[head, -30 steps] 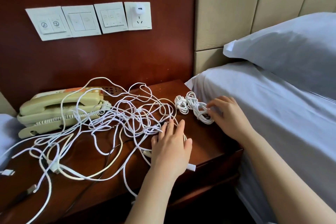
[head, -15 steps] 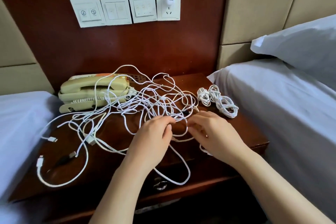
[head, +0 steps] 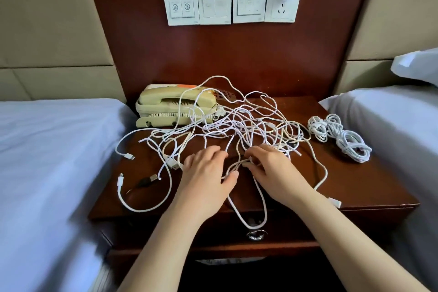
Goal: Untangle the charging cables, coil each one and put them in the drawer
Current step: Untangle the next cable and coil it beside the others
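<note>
Moved: right hand (head: 272, 170) is off the two coiled white cable bundles (head: 341, 140) and now works the tangle of thin white charging cables (head: 237, 125), beside the left hand (head: 206, 178).
Left hand: fingers curled down into the strands, thumb out against one; real grip or not, cannot tell.
Right hand: fingertips drawn together, pinching a strand at the tangle's front.
Tangle: spread over the dark red-brown wooden nightstand (head: 355, 185), partly draped on the beige corded telephone (head: 170, 106).
Bundles: right end of the top, apart from both hands.
Drawer: wooden drawer with metal ring pull (head: 257, 234) under the top; one cable loop hangs down its front.
</note>
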The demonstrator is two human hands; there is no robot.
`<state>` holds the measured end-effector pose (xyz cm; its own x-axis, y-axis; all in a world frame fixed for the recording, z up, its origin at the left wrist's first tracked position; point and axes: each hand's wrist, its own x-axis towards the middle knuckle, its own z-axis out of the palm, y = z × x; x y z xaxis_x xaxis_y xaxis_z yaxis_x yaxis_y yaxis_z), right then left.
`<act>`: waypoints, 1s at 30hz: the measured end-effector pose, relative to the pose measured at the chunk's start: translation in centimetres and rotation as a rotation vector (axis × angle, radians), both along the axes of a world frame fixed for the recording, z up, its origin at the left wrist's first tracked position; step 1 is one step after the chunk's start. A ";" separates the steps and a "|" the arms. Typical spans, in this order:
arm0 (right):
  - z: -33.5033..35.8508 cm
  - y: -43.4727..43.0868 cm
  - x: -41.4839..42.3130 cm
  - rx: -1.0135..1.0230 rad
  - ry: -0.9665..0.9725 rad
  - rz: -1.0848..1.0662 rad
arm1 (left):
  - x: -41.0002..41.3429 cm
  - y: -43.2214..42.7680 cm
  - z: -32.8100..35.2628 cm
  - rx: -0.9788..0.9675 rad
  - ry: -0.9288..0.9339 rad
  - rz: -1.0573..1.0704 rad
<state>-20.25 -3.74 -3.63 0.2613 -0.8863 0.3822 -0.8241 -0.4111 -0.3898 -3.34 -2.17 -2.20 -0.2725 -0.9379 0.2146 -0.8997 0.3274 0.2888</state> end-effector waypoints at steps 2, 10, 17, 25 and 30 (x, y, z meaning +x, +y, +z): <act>-0.4 -1.0 0.5 0.006 -0.006 0.007 | 0.4 0.1 -0.1 0.014 -0.048 0.015; -0.9 -3.6 1.9 -0.013 -0.037 0.012 | -0.3 0.7 -0.7 0.063 -0.168 0.051; -0.4 -3.3 1.4 -0.056 -0.102 -0.011 | -1.5 -0.1 -2.4 0.055 -0.179 0.122; 2.6 0.3 -0.5 -0.203 -0.142 -0.033 | -1.7 -2.4 -2.7 0.028 -0.133 0.167; 2.9 1.9 0.2 -0.140 -0.345 0.137 | -2.9 -2.0 -1.4 -0.285 0.588 -0.104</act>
<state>-20.02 -1.88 -0.74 0.2087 -0.7849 0.5833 -0.5883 -0.5773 -0.5663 -6.26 -4.15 -3.58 -0.1196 -0.7975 0.5914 -0.5781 0.5402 0.6116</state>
